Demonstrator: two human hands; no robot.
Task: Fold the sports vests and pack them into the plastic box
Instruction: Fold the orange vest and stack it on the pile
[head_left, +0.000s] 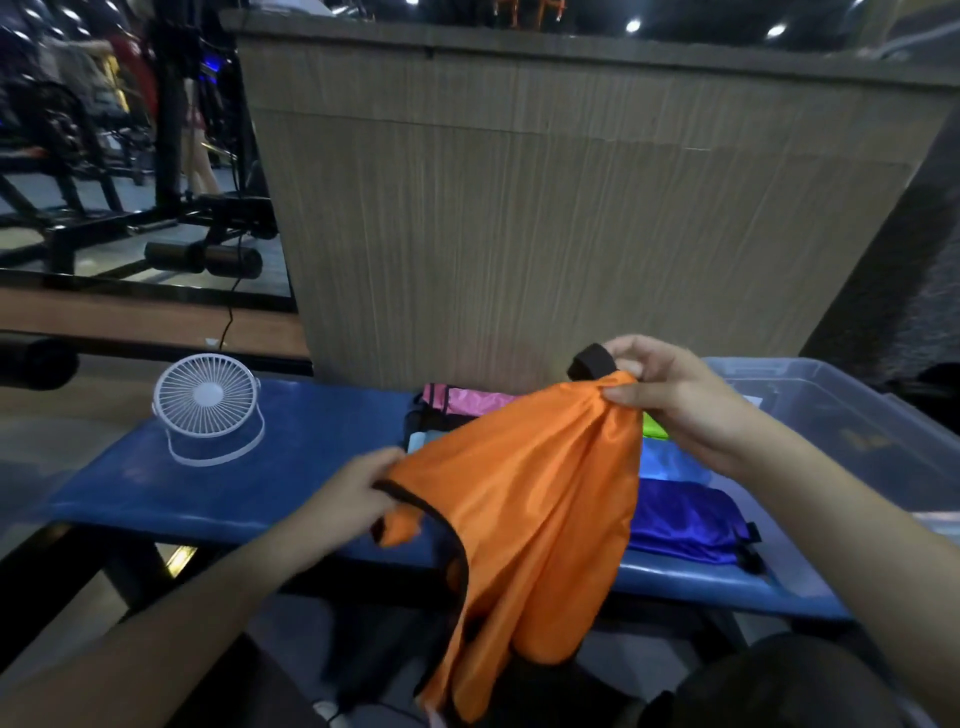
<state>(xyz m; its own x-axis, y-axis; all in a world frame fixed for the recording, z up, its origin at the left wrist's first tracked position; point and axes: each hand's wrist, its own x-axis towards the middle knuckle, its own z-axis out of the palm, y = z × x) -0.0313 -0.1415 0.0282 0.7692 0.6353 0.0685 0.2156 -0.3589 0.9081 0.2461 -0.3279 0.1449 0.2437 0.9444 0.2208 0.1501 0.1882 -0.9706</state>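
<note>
Head view: both hands hold the orange vest (524, 499) up over the blue counter (249, 483), right grip (670, 400) pinching its top, left grip (358, 493) clamped on its black-trimmed edge; plastic box (852, 415) sits right of the counter.

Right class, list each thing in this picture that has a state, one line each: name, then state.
orange vest: unfolded, held up by both hands
left hand: gripping the vest's black-trimmed edge
right hand: pinching the bunched top
purple vest: folded, on the bench
plastic box: lid off
fan: upright
</note>
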